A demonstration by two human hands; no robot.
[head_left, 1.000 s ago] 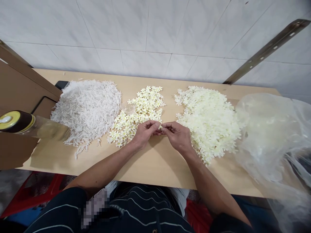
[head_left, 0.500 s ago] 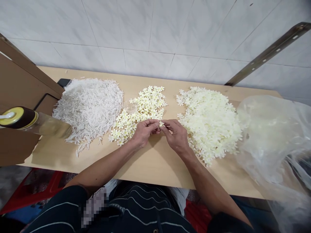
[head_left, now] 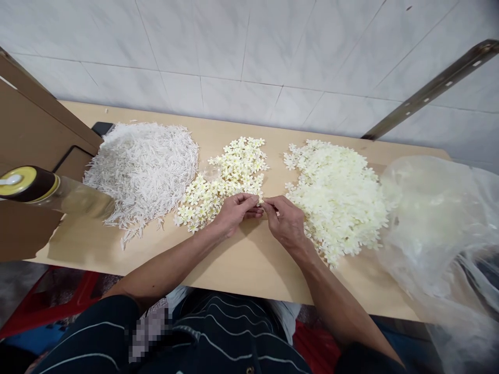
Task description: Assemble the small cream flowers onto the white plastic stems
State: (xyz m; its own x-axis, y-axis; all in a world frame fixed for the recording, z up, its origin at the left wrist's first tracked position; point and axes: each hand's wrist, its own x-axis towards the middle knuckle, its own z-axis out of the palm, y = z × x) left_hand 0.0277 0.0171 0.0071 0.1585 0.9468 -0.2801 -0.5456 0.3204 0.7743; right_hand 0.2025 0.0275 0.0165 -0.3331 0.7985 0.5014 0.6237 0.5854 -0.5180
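Observation:
Both hands meet over the middle of the table, pinching at one small artificial flower (head_left: 261,201). My left hand (head_left: 236,212) is closed, thumb and forefinger together at the flower's left side. From the right, my right hand (head_left: 286,218) grips it between thumb and fingertips. Fingers cover most of the flower, so its stem cannot be made out. Just beyond my left hand spreads a pile of yellow-centred flowers (head_left: 239,163). A larger heap of pale cream flowers (head_left: 335,197) lies right of my right hand. White thin stem-like pieces (head_left: 148,171) form a mound at the left.
A bottle with a yellow-and-dark lid (head_left: 29,184) stands at the left by a brown cardboard panel (head_left: 35,114). A clear plastic bag (head_left: 440,218) covers the table's right end. A slotted metal bar (head_left: 429,91) slants up before the tiled wall (head_left: 218,41).
The flower between my fingertips has turned and is now more covered by them. My hands have shifted very slightly right; the piles look the same.

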